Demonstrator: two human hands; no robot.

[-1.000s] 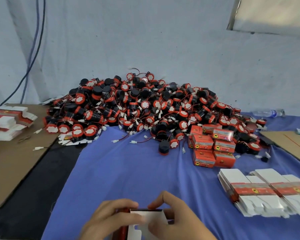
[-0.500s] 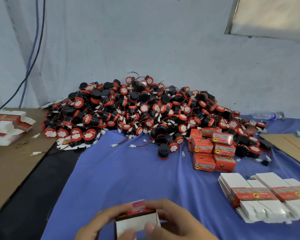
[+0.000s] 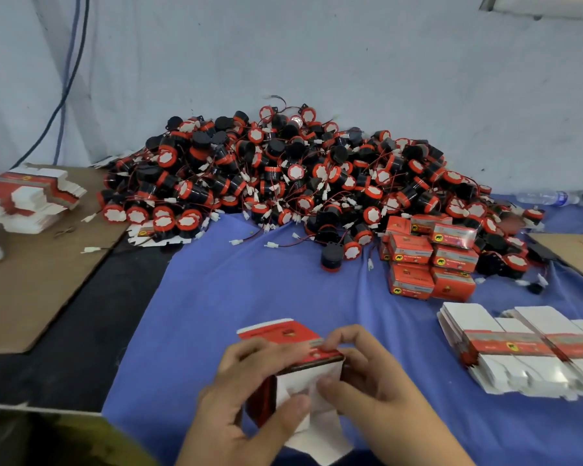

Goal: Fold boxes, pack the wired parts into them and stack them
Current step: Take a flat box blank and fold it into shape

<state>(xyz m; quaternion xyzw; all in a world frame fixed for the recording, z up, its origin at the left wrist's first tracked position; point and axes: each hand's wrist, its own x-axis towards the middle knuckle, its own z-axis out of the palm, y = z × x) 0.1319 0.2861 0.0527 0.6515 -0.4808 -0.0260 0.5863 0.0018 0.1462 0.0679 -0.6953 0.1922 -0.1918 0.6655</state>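
Left hand [image 3: 243,398], right hand [image 3: 377,388], close together, seemingly curled

We see the box [image 3: 297,375] low over the near part of the cloth [image 3: 249,297], gripped between the left hand [image 3: 249,398] and right hand [image 3: 377,381]. It has red sides, white flaps at its near end and a red flap standing open at the far end. Farther back, the parts [image 3: 300,176] lie in one big tangled heap (black drums with red rims, white faces, thin red wires, white plugs). At the heap's right foot, closed red boxes [image 3: 428,260] sit stacked in rows. Flat blanks [image 3: 519,351] lie fanned on the right, and another pile [image 3: 31,200] lies far left.
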